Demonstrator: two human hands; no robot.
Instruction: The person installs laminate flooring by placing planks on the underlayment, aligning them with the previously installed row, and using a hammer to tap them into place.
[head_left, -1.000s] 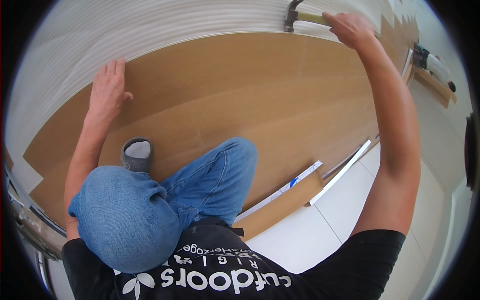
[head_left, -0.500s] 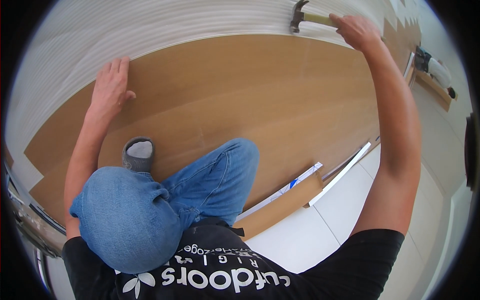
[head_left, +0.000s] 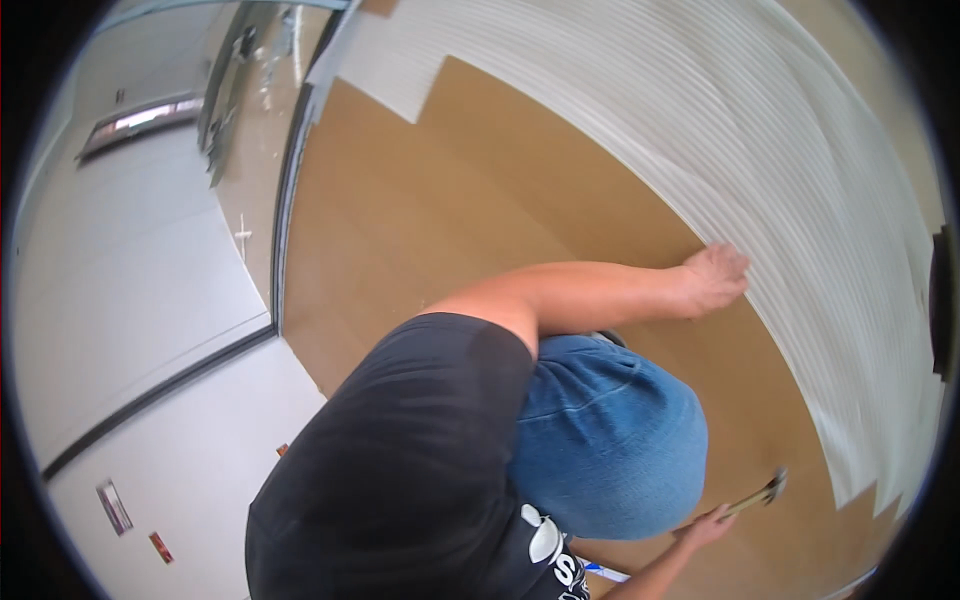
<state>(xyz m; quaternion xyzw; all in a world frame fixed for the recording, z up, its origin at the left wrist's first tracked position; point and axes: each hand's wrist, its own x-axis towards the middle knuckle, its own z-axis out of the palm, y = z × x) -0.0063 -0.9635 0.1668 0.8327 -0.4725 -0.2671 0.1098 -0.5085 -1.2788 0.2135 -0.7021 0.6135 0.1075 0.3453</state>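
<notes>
Your left hand (head_left: 712,278) is spread flat on the planks (head_left: 480,200), up around 2 o'clock, right at the underlay (head_left: 790,180) edge. Your right hand (head_left: 706,524) is wrapped round the hammer (head_left: 758,494) handle down at 5 o'clock. I'd keep weight on that flat hand so the board can't creep, and tap lightly, not swing.

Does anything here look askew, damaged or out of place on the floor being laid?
Nothing stands out. The brown floor panels lie flat against the white ribbed underlay. The left hand presses on the panel edge, and the right hand holds a hammer low over the boards.
</notes>
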